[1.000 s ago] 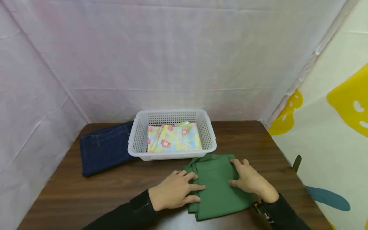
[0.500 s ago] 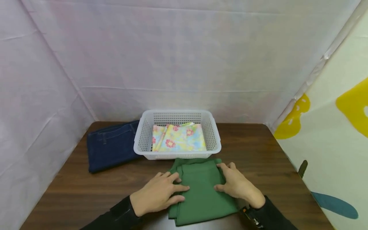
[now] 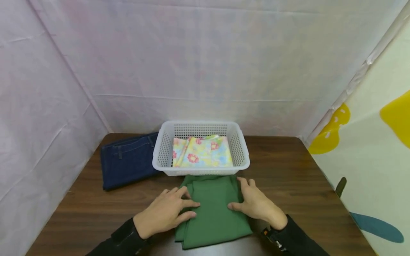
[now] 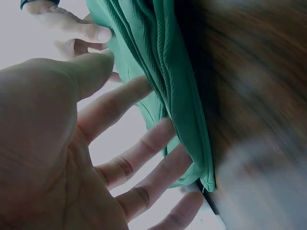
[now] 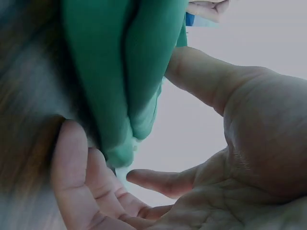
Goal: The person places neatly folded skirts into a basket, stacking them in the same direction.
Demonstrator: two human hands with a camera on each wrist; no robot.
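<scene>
A folded green garment [image 3: 214,215] lies on the wooden table, just in front of the white basket. My left hand [image 3: 164,213] rests on its left edge, fingers spread and mostly straight. In the left wrist view those fingertips touch the layered side of the green fabric [image 4: 180,91]. At the garment's right edge is my right hand [image 3: 257,204], its thumb on top. The right wrist view shows the fingers [image 5: 72,167] extended down beside the thick green folds [image 5: 103,81], near the tabletop. Neither hand curls round the fabric.
A white perforated basket [image 3: 201,171] stands at the table's back, with a folded flowery cloth [image 3: 206,153] inside. Folded dark blue jeans [image 3: 129,161] lie to its left, against it. White sheets [image 3: 198,64] hang behind the wooden table [image 3: 282,167].
The green garment has shifted left, and both hands have moved left with it. It now lies more squarely in front of the basket. The head view has also turned slightly.
</scene>
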